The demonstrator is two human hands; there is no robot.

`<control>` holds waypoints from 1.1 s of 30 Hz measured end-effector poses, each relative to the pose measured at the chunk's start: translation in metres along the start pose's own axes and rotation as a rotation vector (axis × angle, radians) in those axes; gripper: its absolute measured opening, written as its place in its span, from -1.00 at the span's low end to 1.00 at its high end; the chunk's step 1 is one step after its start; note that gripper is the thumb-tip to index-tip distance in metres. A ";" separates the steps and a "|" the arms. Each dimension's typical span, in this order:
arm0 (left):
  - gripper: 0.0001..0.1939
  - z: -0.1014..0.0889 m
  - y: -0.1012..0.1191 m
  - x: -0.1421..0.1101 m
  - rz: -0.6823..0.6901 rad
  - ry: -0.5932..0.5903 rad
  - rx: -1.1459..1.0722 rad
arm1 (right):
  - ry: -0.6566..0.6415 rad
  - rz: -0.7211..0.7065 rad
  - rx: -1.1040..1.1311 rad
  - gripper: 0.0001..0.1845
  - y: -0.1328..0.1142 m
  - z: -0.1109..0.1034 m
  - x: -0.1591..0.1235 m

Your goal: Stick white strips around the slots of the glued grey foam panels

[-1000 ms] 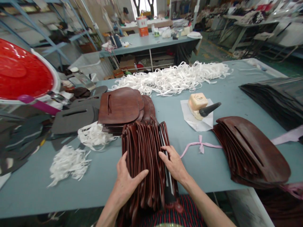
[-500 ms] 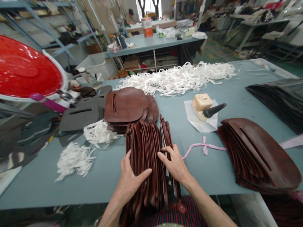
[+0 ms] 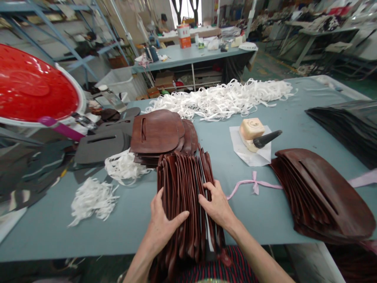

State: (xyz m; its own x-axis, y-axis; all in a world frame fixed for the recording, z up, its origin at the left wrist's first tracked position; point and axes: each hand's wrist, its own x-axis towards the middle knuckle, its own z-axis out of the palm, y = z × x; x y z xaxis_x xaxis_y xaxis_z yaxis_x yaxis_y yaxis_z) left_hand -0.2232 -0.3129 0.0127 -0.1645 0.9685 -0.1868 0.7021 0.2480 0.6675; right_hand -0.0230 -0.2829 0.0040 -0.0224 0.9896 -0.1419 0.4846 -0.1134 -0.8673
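Note:
A row of brown leather pieces (image 3: 183, 196) stands on edge in front of me at the table's near side. My left hand (image 3: 165, 218) clasps its left side, fingers round the outer edge and thumb stretched over the tops. At the right end my right hand (image 3: 216, 204) grips a few of the leather pieces between thumb and fingers. A pale strip (image 3: 208, 228) shows between those pieces and the main row. Just behind lies a flat stack of brown leather pieces (image 3: 156, 131) with slots cut in them.
White tape (image 3: 224, 98) is heaped along the table's back, with smaller bunches (image 3: 92, 200) at left. A block with a black-handled tool (image 3: 266, 138) sits on white paper. To the right lie a brown leather bundle (image 3: 326, 188) with a pink tie (image 3: 255, 181) and black sheets (image 3: 350, 122).
My right hand has pressed its few leather pieces against the main row, narrowing the gap between them. My left hand has stayed nearly still.

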 end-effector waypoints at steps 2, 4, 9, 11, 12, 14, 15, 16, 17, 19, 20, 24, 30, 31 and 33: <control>0.02 0.000 0.000 0.000 0.000 -0.001 0.001 | 0.031 -0.025 0.003 -0.52 0.003 0.002 -0.001; 0.02 -0.001 0.001 0.000 0.001 -0.004 0.006 | 0.057 -0.054 0.012 -0.37 0.003 0.002 -0.003; 0.03 -0.001 0.005 0.000 0.011 0.006 0.003 | 0.021 -0.064 0.016 -0.73 -0.008 -0.003 -0.003; 0.02 -0.001 0.005 0.000 0.012 0.006 -0.006 | 0.011 -0.030 0.003 -0.69 -0.014 -0.003 -0.002; 0.02 -0.001 0.005 0.000 0.011 0.003 -0.010 | 0.008 -0.020 -0.002 -0.67 -0.015 -0.003 -0.002; 0.01 -0.002 0.005 -0.001 0.007 -0.001 -0.011 | 0.004 -0.031 -0.007 -0.72 -0.016 -0.002 -0.002; 0.02 -0.002 0.005 -0.001 0.006 -0.001 -0.011 | 0.000 -0.046 -0.008 -0.77 -0.015 -0.002 -0.002; 0.02 -0.002 0.004 -0.001 0.005 -0.004 -0.010 | 0.001 -0.055 -0.006 -0.79 -0.014 -0.001 -0.001; 0.02 -0.002 0.004 -0.001 0.005 -0.006 -0.009 | 0.008 -0.060 -0.005 -0.77 -0.012 -0.001 -0.001; 0.03 -0.002 0.003 -0.001 0.011 -0.005 -0.009 | 0.041 -0.074 -0.013 -0.62 -0.008 -0.001 -0.001; 0.03 -0.002 0.003 -0.001 0.014 -0.004 -0.009 | 0.058 -0.085 -0.024 -0.54 -0.008 -0.001 -0.001; 0.04 -0.002 0.002 -0.001 0.015 -0.013 -0.006 | 0.071 -0.137 -0.138 -0.64 -0.014 0.000 -0.003; 0.04 -0.003 0.004 -0.002 0.000 -0.019 -0.027 | 0.073 -0.080 -0.290 -0.63 -0.031 0.003 -0.005; 0.04 -0.003 0.005 -0.002 -0.003 -0.016 -0.030 | 0.070 -0.084 -0.302 -0.65 -0.032 0.003 -0.005; 0.04 -0.004 0.004 -0.003 -0.004 -0.010 -0.033 | 0.053 -0.095 -0.312 -0.67 -0.030 0.005 -0.004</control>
State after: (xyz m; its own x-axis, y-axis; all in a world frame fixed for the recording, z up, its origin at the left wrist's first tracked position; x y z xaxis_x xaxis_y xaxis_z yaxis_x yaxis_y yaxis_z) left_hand -0.2223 -0.3142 0.0188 -0.1607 0.9672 -0.1968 0.6780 0.2531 0.6901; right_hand -0.0417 -0.2841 0.0286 -0.0384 0.9986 -0.0352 0.7275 0.0038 -0.6861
